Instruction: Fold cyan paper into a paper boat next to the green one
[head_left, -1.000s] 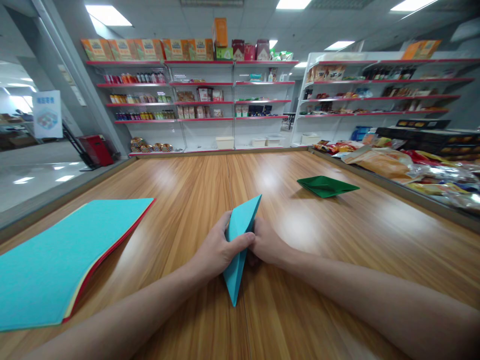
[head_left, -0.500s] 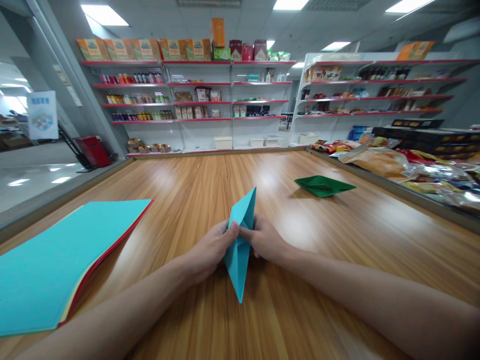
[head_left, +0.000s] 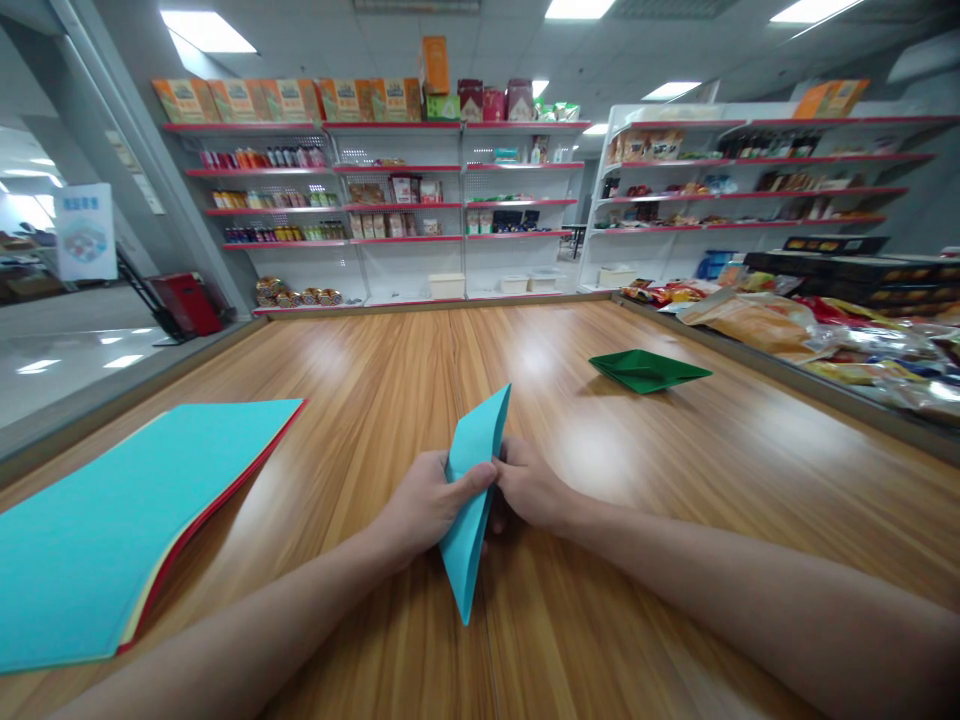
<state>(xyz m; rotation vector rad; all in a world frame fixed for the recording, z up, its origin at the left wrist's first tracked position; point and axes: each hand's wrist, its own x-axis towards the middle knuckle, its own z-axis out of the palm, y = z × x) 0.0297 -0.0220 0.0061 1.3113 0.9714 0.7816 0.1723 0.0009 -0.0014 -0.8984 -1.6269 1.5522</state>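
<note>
A folded blue paper boat [head_left: 466, 532] is held upright on its end above the table, between my two hands. My left hand [head_left: 431, 500] grips its left side, the thumb lying across the outer face and the fingers hidden behind. From the right, my right hand [head_left: 529, 485] pinches the boat's edge near its middle, close to the left thumb; some of its fingers are out of sight. Farther off to the right, a green folded paper boat [head_left: 649, 371] rests on the table, touched by neither hand.
A stack of coloured paper sheets [head_left: 142, 510], blue on top, lies at the left of the wooden table [head_left: 360, 400]. Packaged snacks [head_left: 780, 325] are heaped beyond the right edge. Stocked shelves [head_left: 405, 170] stand behind the table, and a red cart [head_left: 187, 303] at the left.
The blue boat has turned so its flat outer side faces me and the opening no longer shows. My left thumb has slid right across it, and both hands sit slightly lower.
</note>
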